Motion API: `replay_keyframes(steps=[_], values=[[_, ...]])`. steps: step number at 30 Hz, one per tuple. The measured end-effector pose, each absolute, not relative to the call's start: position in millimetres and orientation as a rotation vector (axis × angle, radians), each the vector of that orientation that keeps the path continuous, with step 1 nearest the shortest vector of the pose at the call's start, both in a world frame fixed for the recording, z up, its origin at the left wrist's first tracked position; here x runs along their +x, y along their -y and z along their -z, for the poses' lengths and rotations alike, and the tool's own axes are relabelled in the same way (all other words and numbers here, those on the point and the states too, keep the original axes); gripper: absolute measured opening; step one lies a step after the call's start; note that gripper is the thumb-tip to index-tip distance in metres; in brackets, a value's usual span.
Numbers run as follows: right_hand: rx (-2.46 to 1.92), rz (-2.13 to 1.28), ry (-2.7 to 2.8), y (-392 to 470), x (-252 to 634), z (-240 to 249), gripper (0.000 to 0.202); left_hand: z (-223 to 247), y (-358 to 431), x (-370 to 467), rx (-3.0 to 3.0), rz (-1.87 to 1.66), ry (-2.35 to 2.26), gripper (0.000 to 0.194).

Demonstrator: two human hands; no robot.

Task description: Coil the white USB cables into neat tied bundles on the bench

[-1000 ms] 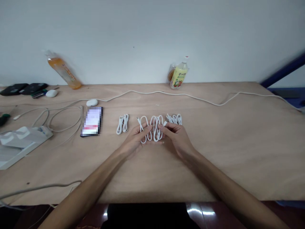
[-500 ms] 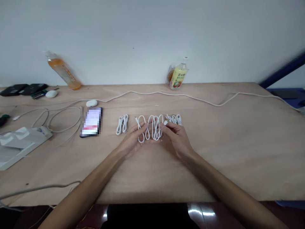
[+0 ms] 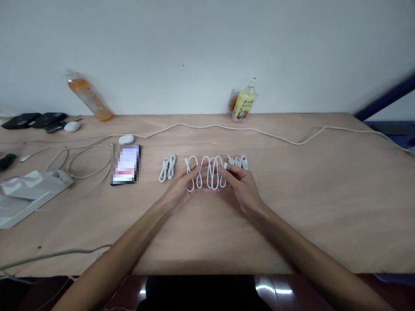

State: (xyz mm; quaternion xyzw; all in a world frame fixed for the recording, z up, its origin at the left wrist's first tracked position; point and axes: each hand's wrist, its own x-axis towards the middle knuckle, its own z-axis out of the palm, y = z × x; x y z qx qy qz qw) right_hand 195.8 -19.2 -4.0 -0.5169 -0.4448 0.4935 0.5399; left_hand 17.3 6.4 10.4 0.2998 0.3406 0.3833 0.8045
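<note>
A white USB cable [image 3: 211, 175] is spread in loose wavy loops between my two hands. My left hand [image 3: 180, 185] is closed on its left end, with the thumb over the strand and the fingers stretched behind the loops. The thumb and fingers of my right hand [image 3: 240, 183] pinch the cable near its right-hand plug. On the table to the left of my left hand lies a bundled white cable [image 3: 167, 168]. Another bundle of white cable [image 3: 239, 161] lies just behind my right hand, partly hidden by it.
A phone [image 3: 126, 164] lies to the left, with a white earbud case [image 3: 126, 139] behind it. A power strip [image 3: 35, 194] and loose cords are further left. An orange drink bottle [image 3: 89, 99] and a yellow one [image 3: 244, 103] lean on the wall. A long white cord [image 3: 275, 134] crosses the table.
The loops have spread slightly wider apart between my hands, which keep nearly the same place. The whole view has shifted a little.
</note>
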Motion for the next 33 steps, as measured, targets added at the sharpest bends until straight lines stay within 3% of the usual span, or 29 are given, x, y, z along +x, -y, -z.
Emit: replay_keyframes(steps=[21, 33], values=[[-1.216, -1.193, 1.029, 20.0, 196.2, 2.6, 0.036, -9.6, -10.7, 10.5, 0.521, -0.797, -0.589, 0.053], [-1.227, -1.196, 1.062, 17.9, 198.2, 10.8, 0.043, -7.4, -7.1, 15.1, 0.624, -0.861, -0.650, 0.037]])
